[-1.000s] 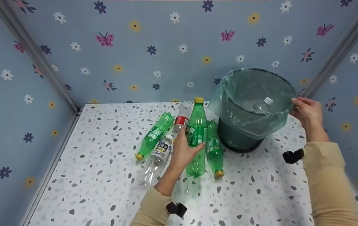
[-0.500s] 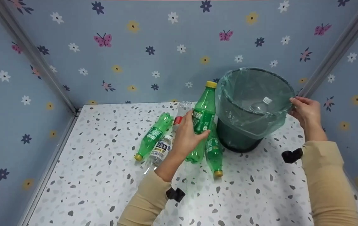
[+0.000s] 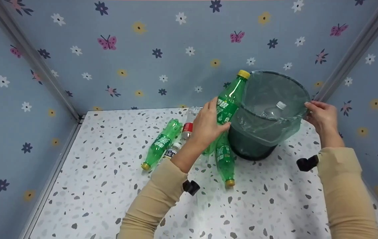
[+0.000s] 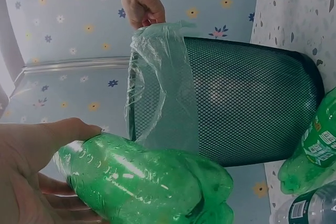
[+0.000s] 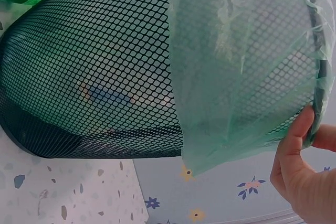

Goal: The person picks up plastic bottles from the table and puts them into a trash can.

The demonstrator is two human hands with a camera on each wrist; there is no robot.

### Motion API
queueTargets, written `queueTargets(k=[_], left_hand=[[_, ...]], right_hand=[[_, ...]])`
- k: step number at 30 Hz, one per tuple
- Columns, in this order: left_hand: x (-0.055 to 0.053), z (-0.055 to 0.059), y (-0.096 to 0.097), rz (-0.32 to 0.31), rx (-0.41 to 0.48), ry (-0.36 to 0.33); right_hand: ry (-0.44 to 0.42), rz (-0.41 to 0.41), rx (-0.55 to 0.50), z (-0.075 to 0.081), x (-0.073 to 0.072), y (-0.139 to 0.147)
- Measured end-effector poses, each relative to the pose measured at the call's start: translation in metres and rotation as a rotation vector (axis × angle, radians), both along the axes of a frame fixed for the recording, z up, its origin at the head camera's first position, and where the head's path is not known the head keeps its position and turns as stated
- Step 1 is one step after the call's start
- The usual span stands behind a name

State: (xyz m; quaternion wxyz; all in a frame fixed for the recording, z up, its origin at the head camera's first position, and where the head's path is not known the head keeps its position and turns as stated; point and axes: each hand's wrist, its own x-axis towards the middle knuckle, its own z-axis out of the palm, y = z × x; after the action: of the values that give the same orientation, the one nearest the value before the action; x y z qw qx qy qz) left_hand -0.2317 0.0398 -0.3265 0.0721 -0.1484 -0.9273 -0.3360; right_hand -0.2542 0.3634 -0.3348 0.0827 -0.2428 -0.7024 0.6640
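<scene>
My left hand [image 3: 207,124] grips a green plastic bottle [image 3: 230,99] round its label. Yellow cap up, the bottle leans right, its upper part overlapping the left rim of a mesh trash can [image 3: 252,149] in the head view. In the left wrist view the bottle's base [image 4: 210,192] points toward the camera's lower right. A thin green bin liner [image 5: 220,77] is folded over the can's rim. On the far right side my right hand [image 3: 325,119] pinches rim and liner between thumb and fingers. Inside the can stands a clear bottle [image 3: 274,111] with a white cap.
Beside the can lies another green bottle [image 3: 225,159]. Farther left are a third green bottle [image 3: 162,142], a red-labelled clear bottle [image 3: 188,127] and a white-capped clear bottle [image 3: 172,151], partly behind my left sleeve. Flowered walls [image 3: 142,66] enclose the speckled table [image 3: 109,186].
My left hand has lifted the green bottle from among the others and carried it up and right to the can, tilting it. My right hand has kept its grip on the rim.
</scene>
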Motion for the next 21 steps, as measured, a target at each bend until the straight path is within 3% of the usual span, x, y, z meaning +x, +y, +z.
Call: queueTargets(k=[11,21], left_hand=[[-0.017,0.033,0.026,-0.027,-0.16,0.025],[-0.027,0.055,0.058,-0.011,-0.39,0.039]], right_hand=[[0.006,-0.009,0.009,0.001,-0.002,0.0],[-0.001,-0.003,0.015,0.001,-0.001,0.0]])
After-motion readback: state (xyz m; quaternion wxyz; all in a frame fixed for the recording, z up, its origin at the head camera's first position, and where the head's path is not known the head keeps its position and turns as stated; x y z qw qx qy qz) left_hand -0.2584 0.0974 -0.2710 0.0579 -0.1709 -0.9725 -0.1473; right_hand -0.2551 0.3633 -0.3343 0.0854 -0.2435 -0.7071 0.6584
